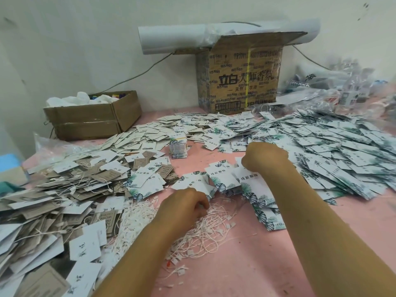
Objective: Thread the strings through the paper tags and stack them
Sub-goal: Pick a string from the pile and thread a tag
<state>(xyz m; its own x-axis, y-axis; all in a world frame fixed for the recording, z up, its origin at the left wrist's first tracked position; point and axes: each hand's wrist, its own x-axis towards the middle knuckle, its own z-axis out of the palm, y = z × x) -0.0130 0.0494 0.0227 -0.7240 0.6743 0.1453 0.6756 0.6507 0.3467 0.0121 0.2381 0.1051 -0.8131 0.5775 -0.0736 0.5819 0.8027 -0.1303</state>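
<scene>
A tangle of white strings (pixel 205 230) with small plastic ends lies on the pink table (pixel 246 271) in front of me. My left hand (pixel 184 203) sits curled on the far edge of that tangle, fingers pinching into the strings. White paper tags with green leaf prints (pixel 225 179) lie in a short row just beyond. My right hand (pixel 263 156) hovers curled over the right end of that row, touching a tag; what its fingers hold is hidden. A banded stack of tags (pixel 179 144) stands upright further back.
A huge heap of leaf-print tags (pixel 334 151) covers the right side. Grey and white strung tags (pixel 55 200) pile on the left. A tall printed carton (pixel 240 78) and a low open box (pixel 92 116) stand by the wall. Clear plastic bags (pixel 342 82) clutter the far right.
</scene>
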